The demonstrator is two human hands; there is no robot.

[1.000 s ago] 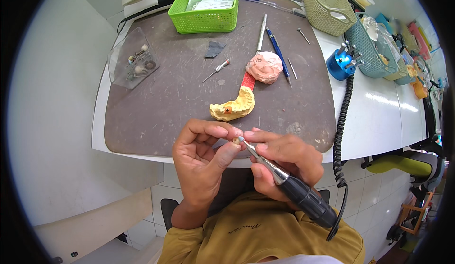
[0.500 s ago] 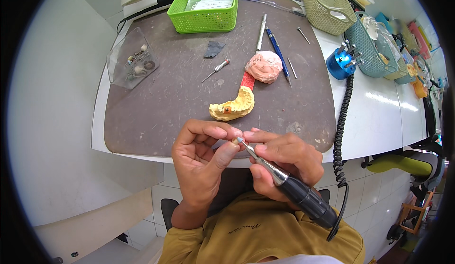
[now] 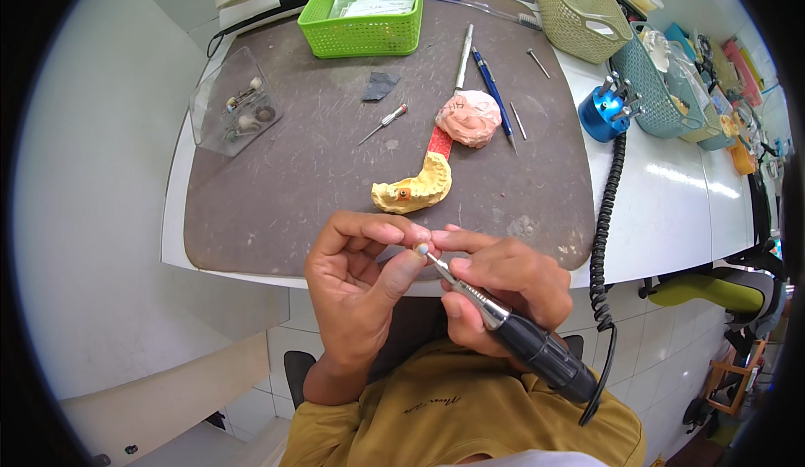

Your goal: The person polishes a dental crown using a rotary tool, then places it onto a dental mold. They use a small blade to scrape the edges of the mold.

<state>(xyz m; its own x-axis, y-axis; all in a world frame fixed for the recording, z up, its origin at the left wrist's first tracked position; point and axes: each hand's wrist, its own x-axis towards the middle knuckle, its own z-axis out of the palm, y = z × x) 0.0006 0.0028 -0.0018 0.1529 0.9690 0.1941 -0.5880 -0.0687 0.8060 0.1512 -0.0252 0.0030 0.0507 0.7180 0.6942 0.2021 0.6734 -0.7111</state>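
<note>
My left hand (image 3: 356,278) is closed in a pinch of thumb and forefinger on a tiny cream-coloured dental crown (image 3: 416,249), mostly hidden by the fingertips. In my right hand (image 3: 511,278) is a black and silver rotary handpiece (image 3: 537,350), gripped like a pen and slanting up to the left. Its pale blue-white tip (image 3: 423,250) meets the crown between my fingers. The fingertips of both hands touch or nearly touch. Beyond them lies a yellow dental model (image 3: 428,186) with a small orange patch around a dark hole, beside a pinkish plaster model (image 3: 470,118).
On the brown mat (image 3: 277,207) lie a small screwdriver (image 3: 384,124), a blue pencil (image 3: 493,94) and a grey scrap (image 3: 381,85). A clear box (image 3: 235,106) stands left, a green basket (image 3: 360,39) behind. At right are a blue bur holder (image 3: 602,115) and a coiled cord (image 3: 608,215).
The handpiece tip has shifted slightly left and down, covering more of the crown. Both hands otherwise keep their places.
</note>
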